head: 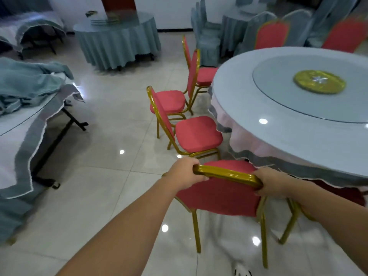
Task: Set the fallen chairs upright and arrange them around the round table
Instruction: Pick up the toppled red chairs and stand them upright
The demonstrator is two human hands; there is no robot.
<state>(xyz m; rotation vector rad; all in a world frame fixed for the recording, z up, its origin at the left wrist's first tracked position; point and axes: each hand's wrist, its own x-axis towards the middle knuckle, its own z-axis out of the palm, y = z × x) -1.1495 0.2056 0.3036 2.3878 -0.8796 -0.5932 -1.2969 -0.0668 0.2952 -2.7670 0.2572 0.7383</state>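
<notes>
Gripping a red chair (219, 196) by its gold top rail, the left hand (185, 174) and right hand (272, 184) curl around its 2 ends. It stands upright beside the round worktop (278, 136), 3 more chairs (197, 134) upright just beyond.

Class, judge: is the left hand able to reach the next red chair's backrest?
Probably yes: the left hand grips the held chair's top rail, but only open floor lies between it and that backrest.

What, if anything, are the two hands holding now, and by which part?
The nearest red chair, by its backrest's gold top rail: left hand at the left end, right hand at the right.
</notes>
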